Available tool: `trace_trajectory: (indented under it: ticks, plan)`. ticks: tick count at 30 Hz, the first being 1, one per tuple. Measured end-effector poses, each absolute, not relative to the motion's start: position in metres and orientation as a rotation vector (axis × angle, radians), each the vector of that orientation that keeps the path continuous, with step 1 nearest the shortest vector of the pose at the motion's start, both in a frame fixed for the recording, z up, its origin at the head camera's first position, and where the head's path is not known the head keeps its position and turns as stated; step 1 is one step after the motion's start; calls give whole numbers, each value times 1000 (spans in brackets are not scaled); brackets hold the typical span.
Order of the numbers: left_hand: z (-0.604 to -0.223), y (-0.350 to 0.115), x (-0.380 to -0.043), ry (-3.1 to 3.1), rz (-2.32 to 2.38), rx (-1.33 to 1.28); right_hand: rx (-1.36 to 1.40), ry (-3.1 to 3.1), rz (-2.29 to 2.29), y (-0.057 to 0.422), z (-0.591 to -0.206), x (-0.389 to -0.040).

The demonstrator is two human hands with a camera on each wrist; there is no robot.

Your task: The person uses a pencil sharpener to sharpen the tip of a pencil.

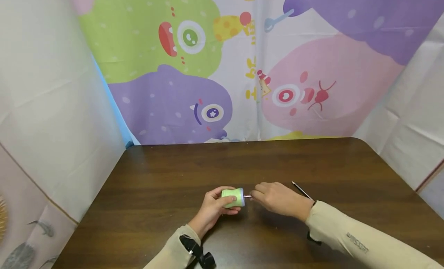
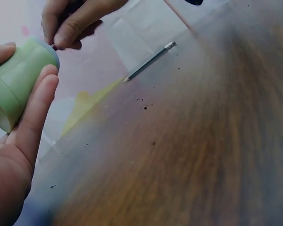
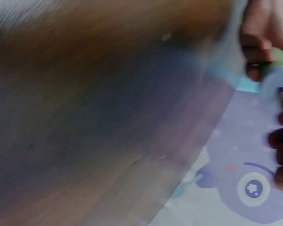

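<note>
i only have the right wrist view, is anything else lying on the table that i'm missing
Observer: Yes, a pencil lies on the table, its pointed tip showing in the left wrist view.
Operator: ok and what is the right hand holding, my frame cuts it off
Observer: In the head view it pinches a thin pencil-like shaft, which reaches the lavender end of the green sharpener gripped in the left hand; how far in it goes is hidden.
</note>
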State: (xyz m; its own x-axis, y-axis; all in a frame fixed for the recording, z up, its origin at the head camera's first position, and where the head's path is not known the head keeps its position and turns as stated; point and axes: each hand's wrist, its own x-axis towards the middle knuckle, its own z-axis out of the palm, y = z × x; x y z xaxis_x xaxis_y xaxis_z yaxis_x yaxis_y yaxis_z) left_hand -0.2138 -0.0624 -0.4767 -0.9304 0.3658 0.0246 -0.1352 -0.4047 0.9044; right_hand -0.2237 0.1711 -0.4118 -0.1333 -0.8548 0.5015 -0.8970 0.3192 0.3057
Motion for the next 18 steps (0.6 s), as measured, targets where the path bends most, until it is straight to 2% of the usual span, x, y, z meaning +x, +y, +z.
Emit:
trace_trajectory:
  ticks: [4, 8, 13, 18]
  plan:
    - [-477, -63, -214, 1462, 2410, 278, 1536, -1835, 66, 168, -419, -233]
    - [-477, -63, -214, 1466, 2411, 260, 1491, -1867, 242, 162, -430, -237]
    - [-478, -64, -213, 1503, 2396, 252, 1314, -2307, 848, 154, -435, -231]
    - [-480, -63, -214, 1533, 2382, 268, 822, -2824, 1632, 150, -422, -232]
